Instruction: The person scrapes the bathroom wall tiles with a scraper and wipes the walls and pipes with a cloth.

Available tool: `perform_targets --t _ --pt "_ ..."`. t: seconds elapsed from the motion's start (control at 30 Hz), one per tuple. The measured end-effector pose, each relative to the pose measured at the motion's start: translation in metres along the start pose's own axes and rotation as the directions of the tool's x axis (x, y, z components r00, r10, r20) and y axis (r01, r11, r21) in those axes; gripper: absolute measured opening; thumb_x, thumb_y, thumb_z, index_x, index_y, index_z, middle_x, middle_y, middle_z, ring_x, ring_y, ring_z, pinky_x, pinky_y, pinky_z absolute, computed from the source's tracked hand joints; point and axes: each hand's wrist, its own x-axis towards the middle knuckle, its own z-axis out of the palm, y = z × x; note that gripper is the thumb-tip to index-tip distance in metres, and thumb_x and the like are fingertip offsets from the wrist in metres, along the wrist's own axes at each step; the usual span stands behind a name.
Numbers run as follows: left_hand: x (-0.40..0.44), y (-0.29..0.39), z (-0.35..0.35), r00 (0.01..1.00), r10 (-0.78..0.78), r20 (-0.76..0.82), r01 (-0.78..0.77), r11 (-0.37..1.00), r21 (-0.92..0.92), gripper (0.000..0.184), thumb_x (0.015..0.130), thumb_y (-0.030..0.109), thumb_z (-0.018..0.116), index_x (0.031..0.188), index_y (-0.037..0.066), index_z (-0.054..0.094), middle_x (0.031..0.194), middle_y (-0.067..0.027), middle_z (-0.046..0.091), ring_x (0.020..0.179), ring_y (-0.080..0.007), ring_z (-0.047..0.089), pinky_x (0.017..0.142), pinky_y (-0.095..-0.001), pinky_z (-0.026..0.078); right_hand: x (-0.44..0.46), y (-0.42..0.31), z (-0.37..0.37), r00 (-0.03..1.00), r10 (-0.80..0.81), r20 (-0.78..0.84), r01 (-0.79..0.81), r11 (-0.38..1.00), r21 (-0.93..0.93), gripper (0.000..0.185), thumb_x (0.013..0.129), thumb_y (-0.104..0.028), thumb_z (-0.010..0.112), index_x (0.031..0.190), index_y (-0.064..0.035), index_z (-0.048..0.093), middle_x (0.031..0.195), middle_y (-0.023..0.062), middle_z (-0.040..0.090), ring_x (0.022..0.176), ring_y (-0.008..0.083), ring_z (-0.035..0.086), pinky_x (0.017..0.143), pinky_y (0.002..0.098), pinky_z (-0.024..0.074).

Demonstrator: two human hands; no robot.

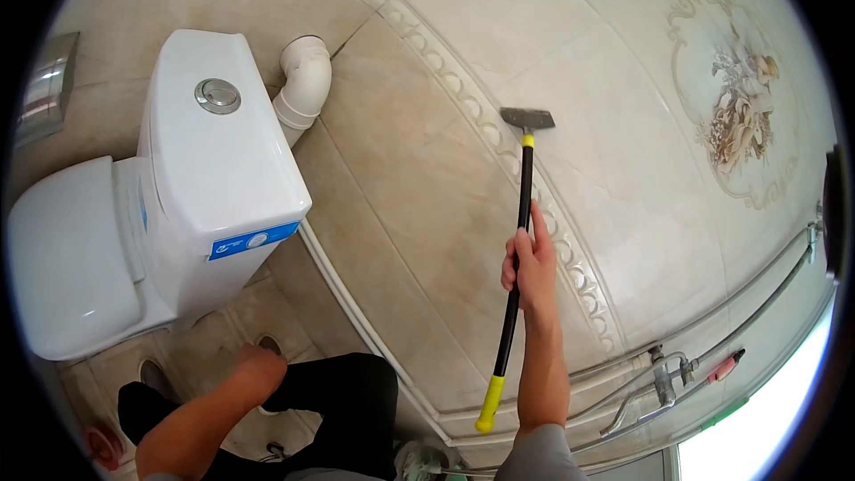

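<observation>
My right hand point(533, 269) is closed round the black handle of a long-handled scraper point(525, 183), with the index finger stretched along it. The scraper has a yellow collar and a yellow butt end, and its wide flat head lies at the wall tiles point(614, 169), just above a raised decorative border point(445, 71). Whether the blade's edge presses on the tile is hard to see. Down at the left, my left hand point(259, 372) is by my knee, in front of the dark trousers; its fingers are blurred and mostly hidden.
A white toilet point(223, 160) with a blue label stands at the left, beside a white drain pipe point(305, 80). White pipes point(356, 330) run low along the wall. A metal tap point(663, 379) with hoses and a pink-handled tool point(726, 365) are at lower right.
</observation>
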Motion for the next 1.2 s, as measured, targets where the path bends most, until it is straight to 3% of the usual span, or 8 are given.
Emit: perform_targets --t 0.17,0.37,0.53,0.77,0.83,1.07,1.17,1.2 --pt "-0.006 0.003 -0.002 0.991 -0.031 -0.127 0.037 0.998 0.048 0.017 0.087 0.014 0.07 0.103 0.015 0.074 0.104 -0.0067 0.075 0.099 -0.0256 0.072 0.078 -0.0389 0.051 0.017 -0.029 0.002 0.995 0.065 0.073 -0.07 0.995 0.068 0.061 0.104 -0.011 0.045 0.16 -0.0124 0.023 0.073 0.0022 0.05 0.042 0.0087 0.042 0.036 0.0261 0.0334" --pt "-0.002 0.002 -0.005 0.999 -0.031 -0.017 0.031 0.999 0.027 0.017 0.088 0.015 0.068 0.103 0.015 0.076 0.106 -0.0044 0.075 0.099 -0.0244 0.072 0.079 -0.0389 0.051 0.02 -0.024 0.021 0.997 0.061 0.048 -0.063 0.997 0.041 0.061 0.104 -0.012 0.046 0.16 -0.0124 0.023 0.073 0.0017 0.049 0.042 0.0088 0.041 0.036 0.0261 0.0326" --pt "-0.011 0.005 -0.012 0.994 -0.033 -0.107 0.035 0.999 0.009 0.017 0.089 0.018 0.068 0.103 0.015 0.077 0.103 -0.0034 0.076 0.099 -0.0248 0.071 0.081 -0.0381 0.05 0.016 -0.021 0.024 0.997 0.053 0.05 -0.054 0.998 0.02 0.063 0.103 -0.013 0.047 0.161 -0.0121 0.021 0.073 0.0013 0.048 0.043 0.0086 0.041 0.036 0.0262 0.0322" --pt "-0.013 0.002 -0.004 0.994 -0.09 -0.065 0.089 0.996 -0.015 0.015 0.089 0.017 0.068 0.102 0.015 0.077 0.103 -0.0042 0.075 0.098 -0.0244 0.071 0.079 -0.0384 0.05 0.01 -0.022 0.034 0.997 0.058 0.045 -0.059 0.998 0.008 0.06 0.105 -0.013 0.046 0.16 -0.015 0.022 0.077 0.0023 0.049 0.044 0.0083 0.041 0.037 0.0253 0.0314" --pt "-0.015 0.001 -0.008 0.998 -0.025 -0.052 0.021 0.997 -0.078 0.014 0.09 0.014 0.065 0.101 0.01 0.073 0.101 -0.009 0.074 0.095 -0.0256 0.071 0.083 -0.043 0.05 0.011 -0.019 0.037 0.998 0.044 0.042 -0.047 0.997 0.057 0.062 0.104 -0.012 0.045 0.161 -0.0133 0.02 0.073 0.0014 0.047 0.043 0.0085 0.04 0.036 0.0262 0.0322" --pt "-0.023 0.0 -0.021 1.0 0.016 0.023 -0.016 1.0 0.016 0.019 0.087 0.009 0.067 0.106 0.01 0.071 0.103 -0.0102 0.074 0.098 -0.0267 0.071 0.079 -0.0422 0.053 0.003 -0.015 0.057 1.0 0.017 -0.001 -0.017 0.999 0.05 0.063 0.104 -0.01 0.045 0.161 -0.0178 0.019 0.075 0.0021 0.048 0.046 0.0088 0.042 0.038 0.0257 0.0324" --pt "-0.024 0.002 -0.026 0.999 0.038 -0.038 -0.041 0.996 -0.075 0.021 0.092 0.016 0.065 0.111 0.009 0.068 0.108 -0.0131 0.072 0.102 -0.0286 0.07 0.081 -0.0414 0.054 0.011 -0.007 0.066 1.0 0.007 -0.01 -0.006 0.992 0.123 0.066 0.103 -0.01 0.047 0.162 -0.0185 0.017 0.075 0.0017 0.048 0.045 0.0092 0.042 0.037 0.026 0.0338" --pt "-0.024 0.004 -0.032 0.979 0.119 -0.166 -0.152 0.966 -0.208 0.023 0.096 0.021 0.061 0.114 0.008 0.067 0.108 -0.0145 0.072 0.101 -0.029 0.07 0.083 -0.0415 0.054 0.012 -0.003 0.071 1.0 0.004 -0.026 0.001 0.984 0.18 0.067 0.103 -0.01 0.047 0.162 -0.0187 0.016 0.074 0.0015 0.048 0.044 0.0093 0.041 0.037 0.0262 0.034"
